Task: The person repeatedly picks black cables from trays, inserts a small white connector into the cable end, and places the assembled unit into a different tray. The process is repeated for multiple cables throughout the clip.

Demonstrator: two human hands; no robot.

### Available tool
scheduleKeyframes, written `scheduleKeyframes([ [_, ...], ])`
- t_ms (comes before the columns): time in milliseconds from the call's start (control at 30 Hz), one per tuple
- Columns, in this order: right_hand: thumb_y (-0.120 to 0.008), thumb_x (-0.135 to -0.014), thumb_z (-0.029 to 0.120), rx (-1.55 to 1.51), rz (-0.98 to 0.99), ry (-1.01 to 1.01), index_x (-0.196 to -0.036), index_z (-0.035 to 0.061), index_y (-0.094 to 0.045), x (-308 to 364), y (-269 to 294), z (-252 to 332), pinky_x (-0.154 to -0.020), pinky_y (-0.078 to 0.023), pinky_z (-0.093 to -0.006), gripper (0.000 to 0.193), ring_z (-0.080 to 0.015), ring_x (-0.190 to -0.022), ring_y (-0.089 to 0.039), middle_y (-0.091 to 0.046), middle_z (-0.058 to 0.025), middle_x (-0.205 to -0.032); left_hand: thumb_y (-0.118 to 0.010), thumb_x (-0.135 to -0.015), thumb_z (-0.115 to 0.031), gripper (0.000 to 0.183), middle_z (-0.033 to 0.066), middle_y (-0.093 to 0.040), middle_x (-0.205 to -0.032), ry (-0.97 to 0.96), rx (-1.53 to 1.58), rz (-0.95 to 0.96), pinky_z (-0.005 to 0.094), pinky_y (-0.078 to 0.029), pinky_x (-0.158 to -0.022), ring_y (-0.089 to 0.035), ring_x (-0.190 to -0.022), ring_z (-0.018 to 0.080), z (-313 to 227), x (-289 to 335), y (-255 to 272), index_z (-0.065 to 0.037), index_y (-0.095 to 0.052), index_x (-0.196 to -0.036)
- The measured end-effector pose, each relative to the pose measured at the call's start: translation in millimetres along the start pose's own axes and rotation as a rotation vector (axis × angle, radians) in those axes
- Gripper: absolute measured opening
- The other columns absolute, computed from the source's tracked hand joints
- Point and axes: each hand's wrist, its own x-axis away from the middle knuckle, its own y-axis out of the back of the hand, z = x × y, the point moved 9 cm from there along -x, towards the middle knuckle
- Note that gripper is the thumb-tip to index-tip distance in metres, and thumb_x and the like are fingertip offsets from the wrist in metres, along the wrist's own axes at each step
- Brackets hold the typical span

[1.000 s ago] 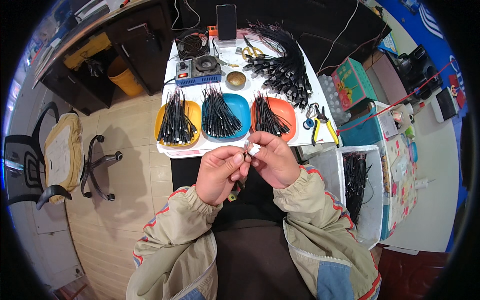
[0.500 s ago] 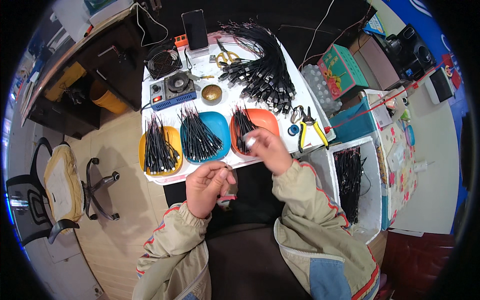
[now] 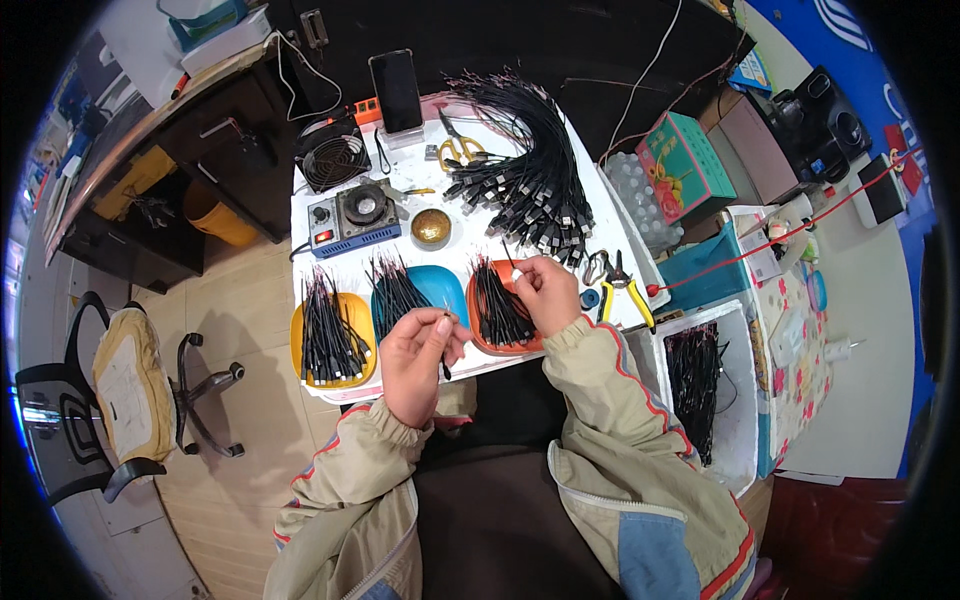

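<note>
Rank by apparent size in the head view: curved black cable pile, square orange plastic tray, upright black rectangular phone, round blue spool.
Largest first:
1. Cable pile
2. Orange tray, partly covered
3. Phone
4. Spool

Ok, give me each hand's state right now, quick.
Left hand: closed, holding a thin black cable.
Right hand: closed, apparently pinching a second black cable.
</note>
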Motion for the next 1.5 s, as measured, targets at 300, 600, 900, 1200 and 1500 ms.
scheduleKeyframes([
  [300, -0.064, -0.086, 0.002, -0.713, 0.285, -0.096, -0.093, -0.0002, -0.059, 64.9, -19.0, 76.8, -0.056, -0.040, -0.0168, 0.009, -0.0003, -0.063, -0.047, -0.055, 0.0050, -0.074, -0.056, -0.095, -0.008, 0.016, 0.0192, -0.068, -0.105, -0.107, 0.188, -0.025, 0.0290, -0.052, -0.081, -0.066, -0.092, 0.0192, -14.6, -8.3, -27.9, 0.006, -0.059, -0.103],
  [600, -0.069, -0.077, -0.001, -0.343, 0.133, 0.226, -0.098, 0.0019, -0.063, 65.8, 32.4, 118.7, -0.056, -0.042, -0.0209, 0.022, -0.0064, -0.064, -0.052, -0.056, -0.0021, -0.082, -0.057, -0.095, -0.008, 0.013, 0.0063, -0.063, -0.081, -0.177, -0.014, -0.012, 0.0230, -0.049, -0.069, -0.058, -0.073, 0.0101, -27.8, 13.1, -26.8, 0.005, -0.058, -0.101],
  [900, -0.072, -0.075, 0.002, 0.027, 0.036, 0.764, -0.095, 0.0029, -0.063, 73.1, 58.7, 178.1, -0.059, -0.049, -0.0276, 0.022, -0.0179, -0.069, -0.060, -0.061, -0.0104, -0.094, -0.059, -0.094, -0.007, 0.013, 0.0048, -0.062, -0.078, -0.343, -0.407, -0.035, 0.0214, -0.046, -0.065, -0.056, -0.070, 0.0071, -44.2, 37.6, -31.8, 0.006, -0.061, -0.098],
  [1200, -0.068, -0.082, 0.002, -0.661, 0.303, 0.161, -0.094, -0.0017, -0.062, 69.4, 31.1, 125.8, -0.060, -0.044, -0.0175, 0.013, -0.0048, -0.074, -0.054, -0.056, -0.0030, -0.092, -0.060, -0.093, -0.006, 0.012, 0.0049, -0.062, -0.075, -0.317, -0.325, -0.022, 0.0218, -0.046, -0.065, -0.057, -0.070, 0.0079, -42.0, 42.7, -31.5, 0.005, -0.061, -0.096],
  [1500, -0.061, -0.089, 0.005, -1.069, 0.477, -0.153, -0.101, 0.0011, -0.058, 75.3, 4.8, 100.4, -0.067, -0.045, -0.0209, 0.013, -0.0088, -0.075, -0.055, -0.060, -0.0037, -0.092, -0.057, -0.095, -0.007, 0.014, 0.0056, -0.062, -0.077, -0.129, -0.124, 0.076, 0.0189, -0.038, -0.054, -0.050, -0.061, 0.0058, -26.1, 41.1, -36.1, 0.005, -0.060, -0.100],
])
